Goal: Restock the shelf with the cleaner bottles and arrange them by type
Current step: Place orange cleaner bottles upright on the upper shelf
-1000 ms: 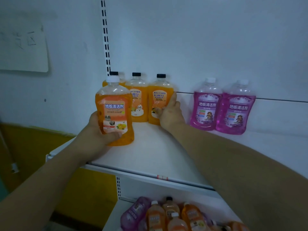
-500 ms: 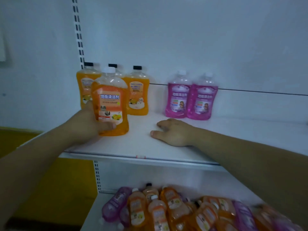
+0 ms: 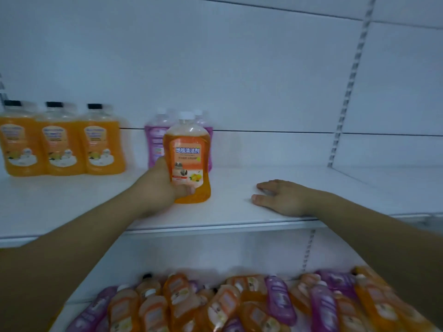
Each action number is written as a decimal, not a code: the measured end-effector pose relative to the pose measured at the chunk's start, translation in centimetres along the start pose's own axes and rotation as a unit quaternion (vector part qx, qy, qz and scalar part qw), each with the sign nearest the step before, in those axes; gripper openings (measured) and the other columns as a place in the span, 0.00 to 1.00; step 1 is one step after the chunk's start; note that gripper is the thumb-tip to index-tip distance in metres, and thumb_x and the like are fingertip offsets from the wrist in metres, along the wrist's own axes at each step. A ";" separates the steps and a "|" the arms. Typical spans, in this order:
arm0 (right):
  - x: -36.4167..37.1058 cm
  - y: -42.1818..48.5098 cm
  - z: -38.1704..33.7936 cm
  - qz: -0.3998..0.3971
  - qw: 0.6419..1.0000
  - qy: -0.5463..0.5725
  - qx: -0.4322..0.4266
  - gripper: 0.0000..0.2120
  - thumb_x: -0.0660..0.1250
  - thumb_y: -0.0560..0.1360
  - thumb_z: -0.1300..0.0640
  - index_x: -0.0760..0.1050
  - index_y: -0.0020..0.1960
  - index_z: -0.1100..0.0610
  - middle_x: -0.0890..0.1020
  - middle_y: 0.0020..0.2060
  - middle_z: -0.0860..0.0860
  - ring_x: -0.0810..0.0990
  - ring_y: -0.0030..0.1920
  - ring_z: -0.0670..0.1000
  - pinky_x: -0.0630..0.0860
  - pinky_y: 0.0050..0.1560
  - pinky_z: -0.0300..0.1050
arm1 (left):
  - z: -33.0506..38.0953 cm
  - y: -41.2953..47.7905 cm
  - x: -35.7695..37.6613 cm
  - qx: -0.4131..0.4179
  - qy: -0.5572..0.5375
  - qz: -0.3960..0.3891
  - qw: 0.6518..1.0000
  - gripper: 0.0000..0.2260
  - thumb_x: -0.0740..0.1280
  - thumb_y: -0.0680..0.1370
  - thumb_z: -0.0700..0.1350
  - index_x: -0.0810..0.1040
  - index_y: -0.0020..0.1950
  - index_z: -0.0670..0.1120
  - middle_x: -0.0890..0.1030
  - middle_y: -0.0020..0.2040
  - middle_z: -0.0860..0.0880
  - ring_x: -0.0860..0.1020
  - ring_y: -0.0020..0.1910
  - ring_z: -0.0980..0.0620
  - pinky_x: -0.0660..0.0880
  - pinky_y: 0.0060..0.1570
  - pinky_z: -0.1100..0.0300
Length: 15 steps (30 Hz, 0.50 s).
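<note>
1. Gripping a clear plastic bottle of orange floor cleaner with a white cap in the left hand, upright, label facing out.
2. Thumb curled across the front low down, right over the bottom edge of the label. Palm pressed on the bottle's 9 o'clock side. Other fingers tucked round the back, so no seeing those.
3. Parked about midway along the white metal shelf, base right down at the surface. Can't tell if it's actually touching, tbh.
4. At 12 o'clock just behind it: two purple cleaner bottles with white caps, mostly blocked.
5. Off at 9 o'clock, well apart: three orange bottles with black caps, tight row against the back panel.
6. Over at 3 o'clock: right hand lying palm down on the shelf, fingers loosely stretched, holding nothing, clear of the bottle.
7. Down at 6 o'clock on the lower shelf: jumbled heap of orange and purple bottles on their sides, pretty blurry.
</note>
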State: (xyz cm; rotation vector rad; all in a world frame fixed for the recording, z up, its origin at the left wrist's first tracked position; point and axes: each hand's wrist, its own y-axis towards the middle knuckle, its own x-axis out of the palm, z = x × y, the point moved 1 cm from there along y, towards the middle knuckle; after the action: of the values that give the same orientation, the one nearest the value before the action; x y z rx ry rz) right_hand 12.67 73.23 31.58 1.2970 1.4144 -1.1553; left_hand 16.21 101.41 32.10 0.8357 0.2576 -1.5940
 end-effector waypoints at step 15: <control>-1.6 -1.5 14.0 0.043 0.997 -0.026 0.058 0.40 0.48 0.71 0.25 0.60 0.74 0.47 0.64 0.73 0.51 0.60 0.73 0.57 0.54 0.70 0.63 | 13.2 6.7 17.9 0.000 0.016 0.004 1.000 0.32 0.74 0.73 0.46 0.57 0.69 0.47 0.76 0.61 0.49 0.76 0.57 0.47 0.73 0.58 0.52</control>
State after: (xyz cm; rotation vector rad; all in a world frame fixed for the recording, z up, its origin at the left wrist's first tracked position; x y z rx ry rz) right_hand 11.50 59.11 30.63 1.3844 1.2574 -1.2203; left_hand 17.92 78.22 32.00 0.8613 0.2764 -1.5739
